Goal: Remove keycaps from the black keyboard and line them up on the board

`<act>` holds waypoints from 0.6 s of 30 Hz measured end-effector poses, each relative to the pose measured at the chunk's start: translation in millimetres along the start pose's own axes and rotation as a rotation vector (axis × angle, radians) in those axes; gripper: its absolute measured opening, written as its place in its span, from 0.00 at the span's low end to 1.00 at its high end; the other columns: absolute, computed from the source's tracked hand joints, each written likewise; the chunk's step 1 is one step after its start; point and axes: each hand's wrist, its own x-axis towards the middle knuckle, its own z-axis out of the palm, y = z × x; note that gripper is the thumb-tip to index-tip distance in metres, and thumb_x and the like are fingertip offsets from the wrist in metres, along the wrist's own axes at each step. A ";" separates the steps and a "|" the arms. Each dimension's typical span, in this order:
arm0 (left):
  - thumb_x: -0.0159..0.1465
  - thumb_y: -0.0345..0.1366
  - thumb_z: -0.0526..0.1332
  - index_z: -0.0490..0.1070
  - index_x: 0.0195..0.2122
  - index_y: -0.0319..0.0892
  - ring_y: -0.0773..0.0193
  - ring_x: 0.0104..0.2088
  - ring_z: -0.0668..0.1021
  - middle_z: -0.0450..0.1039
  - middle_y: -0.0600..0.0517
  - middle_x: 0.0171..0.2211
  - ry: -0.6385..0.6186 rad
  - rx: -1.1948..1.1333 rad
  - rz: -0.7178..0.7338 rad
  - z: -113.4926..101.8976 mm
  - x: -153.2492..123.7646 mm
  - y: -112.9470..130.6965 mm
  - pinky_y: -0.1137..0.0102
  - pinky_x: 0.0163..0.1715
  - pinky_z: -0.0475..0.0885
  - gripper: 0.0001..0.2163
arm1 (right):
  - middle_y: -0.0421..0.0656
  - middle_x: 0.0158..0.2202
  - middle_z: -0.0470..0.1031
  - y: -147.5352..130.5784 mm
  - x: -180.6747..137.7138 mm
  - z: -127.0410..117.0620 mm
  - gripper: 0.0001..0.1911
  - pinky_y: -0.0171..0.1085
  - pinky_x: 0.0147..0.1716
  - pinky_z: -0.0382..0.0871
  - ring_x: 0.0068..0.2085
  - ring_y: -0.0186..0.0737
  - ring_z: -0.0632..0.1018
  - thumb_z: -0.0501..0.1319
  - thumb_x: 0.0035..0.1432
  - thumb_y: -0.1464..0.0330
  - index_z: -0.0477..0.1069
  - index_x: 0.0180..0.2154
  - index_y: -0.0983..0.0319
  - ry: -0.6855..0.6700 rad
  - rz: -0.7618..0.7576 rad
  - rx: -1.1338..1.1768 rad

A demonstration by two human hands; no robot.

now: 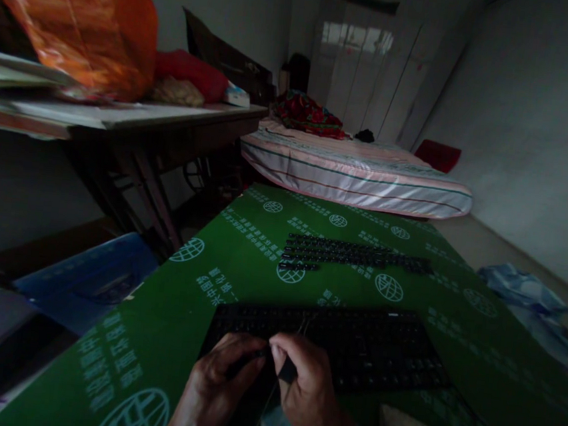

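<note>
A black keyboard (pixel 366 345) lies on a green mat (pixel 188 317) printed with globe marks. My left hand (pixel 214 387) and my right hand (pixel 304 389) meet over its near left edge. Both are closed in a pinch. My right hand grips a small dark tool (pixel 287 371); a thin wire piece (pixel 303 325) rises from it over the keys. My left fingers pinch something small and dark that I cannot make out. Farther out on the mat, removed black keycaps (pixel 355 255) lie in rows.
A dark wooden table (pixel 137 122) stands at the left with an orange bag (pixel 81 19) and papers on it. A blue bin (pixel 90 275) sits below. A striped mattress (pixel 358 176) lies beyond the mat. Blue cloth (pixel 522 289) lies at the right.
</note>
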 end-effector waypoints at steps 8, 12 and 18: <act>0.54 0.34 0.61 0.75 0.33 0.46 0.65 0.30 0.80 0.78 0.55 0.29 0.048 -0.042 -0.092 -3.6 -1.1 2.6 0.78 0.28 0.76 0.06 | 0.44 0.37 0.77 -0.7 2.7 6.0 0.12 0.30 0.39 0.72 0.38 0.34 0.77 0.54 0.55 0.78 0.71 0.39 0.59 0.019 -0.113 -0.051; 0.55 0.35 0.61 0.74 0.34 0.46 0.65 0.29 0.80 0.78 0.56 0.29 0.001 -0.081 -0.148 -6.2 -2.0 -0.2 0.78 0.28 0.76 0.06 | 0.43 0.36 0.78 1.2 1.5 8.3 0.12 0.30 0.38 0.73 0.37 0.34 0.78 0.53 0.56 0.77 0.71 0.37 0.59 0.025 -0.158 -0.082; 0.56 0.37 0.63 0.75 0.32 0.46 0.65 0.31 0.80 0.78 0.56 0.30 -0.070 -0.146 -0.155 -10.7 -1.7 -3.1 0.80 0.30 0.76 0.04 | 0.42 0.33 0.78 2.8 2.1 10.7 0.11 0.29 0.35 0.73 0.34 0.34 0.78 0.52 0.55 0.76 0.70 0.34 0.59 0.053 -0.213 -0.111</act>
